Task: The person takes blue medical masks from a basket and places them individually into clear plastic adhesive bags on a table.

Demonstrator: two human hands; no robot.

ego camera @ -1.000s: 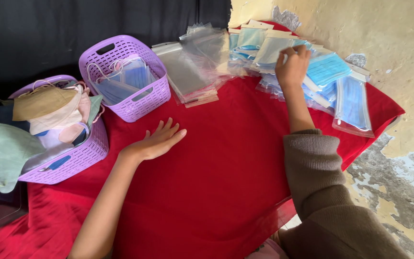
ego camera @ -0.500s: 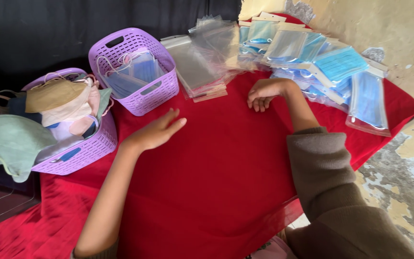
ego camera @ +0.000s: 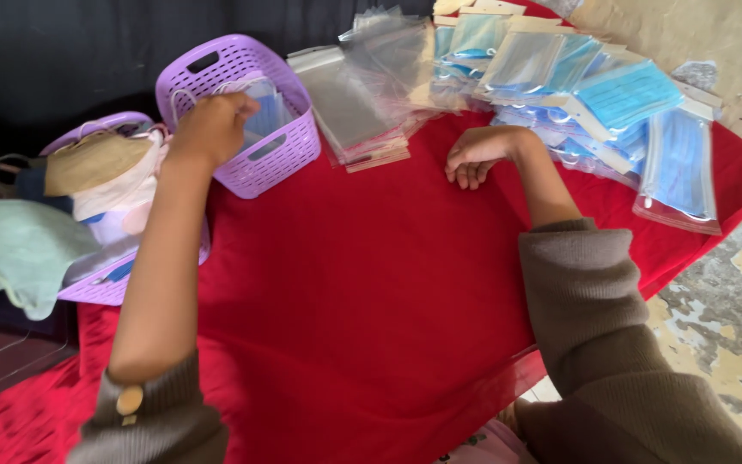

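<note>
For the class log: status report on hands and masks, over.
Left hand reaching into round purple plastic basket of blue masks. Right hand curled, empty, on red cloth. Nothing blocking.

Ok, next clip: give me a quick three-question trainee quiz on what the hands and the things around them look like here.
1. True or false: the left hand is over the purple basket that holds packed blue masks.
2. Where does the right hand rest? A) on the red cloth B) inside a basket C) on the blue mask packets
3. Fill in: between the basket and the mask packets lies a stack of empty clear ____.

Key: 1 true; 2 A; 3 bags.
</note>
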